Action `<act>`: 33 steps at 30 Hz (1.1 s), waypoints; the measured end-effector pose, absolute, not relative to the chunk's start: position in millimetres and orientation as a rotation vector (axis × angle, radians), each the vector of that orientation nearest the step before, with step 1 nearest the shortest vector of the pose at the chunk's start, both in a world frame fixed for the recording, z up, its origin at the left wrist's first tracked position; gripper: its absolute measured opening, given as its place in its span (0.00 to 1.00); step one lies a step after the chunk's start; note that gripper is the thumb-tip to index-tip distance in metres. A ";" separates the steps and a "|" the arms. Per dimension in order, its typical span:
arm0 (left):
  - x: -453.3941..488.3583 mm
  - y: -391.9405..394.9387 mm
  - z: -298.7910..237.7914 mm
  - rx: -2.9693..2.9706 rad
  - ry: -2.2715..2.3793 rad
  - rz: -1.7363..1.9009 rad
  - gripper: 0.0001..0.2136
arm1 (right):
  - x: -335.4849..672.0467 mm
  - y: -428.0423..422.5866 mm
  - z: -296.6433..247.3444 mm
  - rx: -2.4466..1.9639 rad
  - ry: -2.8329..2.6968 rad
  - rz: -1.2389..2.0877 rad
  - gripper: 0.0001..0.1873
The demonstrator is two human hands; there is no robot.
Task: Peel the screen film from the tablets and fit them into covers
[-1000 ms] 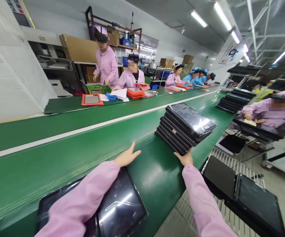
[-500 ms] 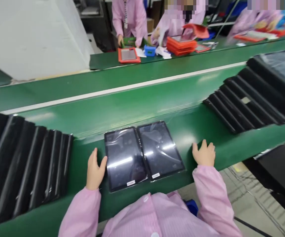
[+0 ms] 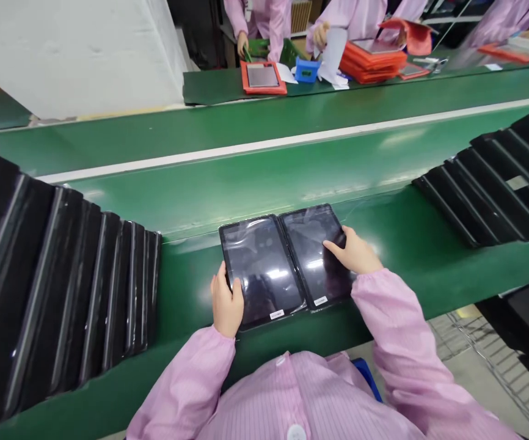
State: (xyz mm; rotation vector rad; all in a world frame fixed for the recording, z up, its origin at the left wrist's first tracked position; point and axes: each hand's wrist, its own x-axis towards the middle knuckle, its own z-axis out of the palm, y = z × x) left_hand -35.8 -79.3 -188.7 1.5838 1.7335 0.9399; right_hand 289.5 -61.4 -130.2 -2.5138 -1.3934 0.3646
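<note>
Two black tablets in clear film lie side by side on the green bench in front of me, each with a small white label at its near edge. My left hand [image 3: 226, 307] grips the left edge of the left tablet [image 3: 264, 260], its thumb at the front rim and its fingers along the side. At the outer edge of the right tablet [image 3: 310, 235], my right hand [image 3: 358, 252] is closed, thumb on the screen and fingers on the side. The undersides of both tablets are hidden.
Rows of black film-wrapped tablets [image 3: 76, 287] lean overlapping on my left, with more wrapped tablets [image 3: 493, 183] on the right. Across the raised green ledge [image 3: 246, 122], co-workers in pink handle red cases [image 3: 372, 61] near a blue box [image 3: 307, 70]. A white block [image 3: 76, 55] stands at far left.
My right hand has moved left from the bare bench onto the right tablet's edge. My left hand has closed in on the left tablet's side. The whole view has shifted slightly.
</note>
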 end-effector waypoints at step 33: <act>-97.2 -34.7 -123.3 1.718 1.121 -0.124 0.53 | 223.8 62.9 -116.2 -1.166 -1.245 1.505 0.08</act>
